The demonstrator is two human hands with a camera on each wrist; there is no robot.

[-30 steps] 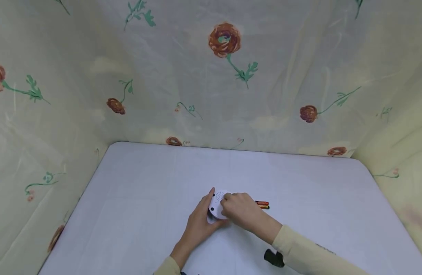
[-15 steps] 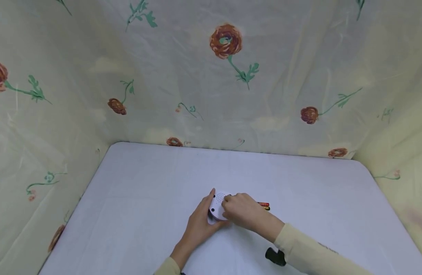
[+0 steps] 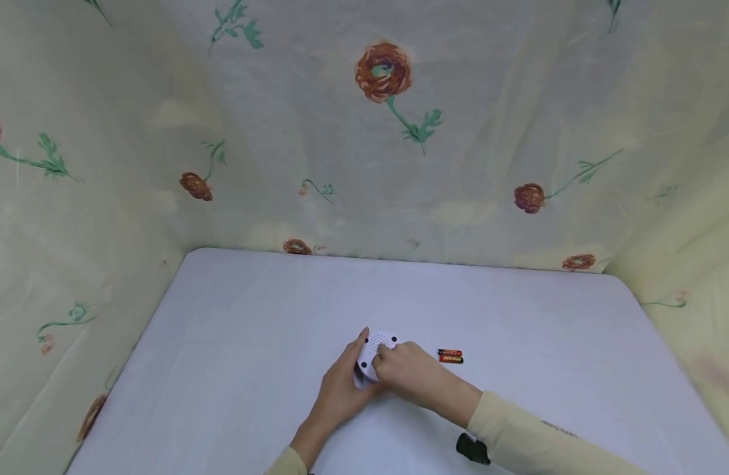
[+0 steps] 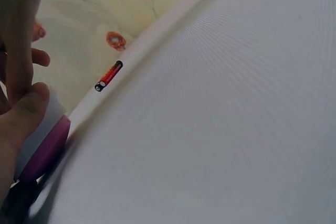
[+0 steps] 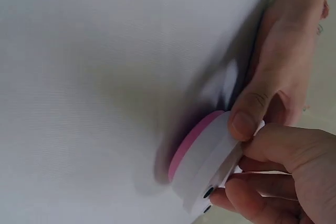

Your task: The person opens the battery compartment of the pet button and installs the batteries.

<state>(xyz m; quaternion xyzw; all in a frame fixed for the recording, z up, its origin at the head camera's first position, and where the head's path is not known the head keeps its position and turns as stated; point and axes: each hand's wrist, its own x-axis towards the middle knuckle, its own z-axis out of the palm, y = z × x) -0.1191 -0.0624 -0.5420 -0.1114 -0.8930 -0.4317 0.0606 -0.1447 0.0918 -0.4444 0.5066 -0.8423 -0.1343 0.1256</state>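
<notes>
A round white device (image 3: 377, 341) with a patch of small holes and dark round feet lies on the white table, holed side up. Its rim is pink, as the right wrist view shows on the device (image 5: 205, 163). My left hand (image 3: 339, 390) grips it from the left, fingers along the far side and thumb along the near edge. Over its right part, my right hand (image 3: 416, 375) has its fingers bent against the holed side, thumb and forefinger close to the left thumb. What those fingertips pinch is mostly hidden. Two red and black batteries (image 3: 450, 356) lie just right of the right hand.
The white tabletop (image 3: 269, 310) reaches back to a flower-patterned cloth (image 3: 459, 218), which hangs behind it and at both sides. A dark object (image 3: 474, 448) shows beside the right forearm, partly covered by the sleeve.
My right hand has shifted slightly left over the device, uncovering the batteries and another dark foot. My left hand keeps its grip. The head view has swung a little.
</notes>
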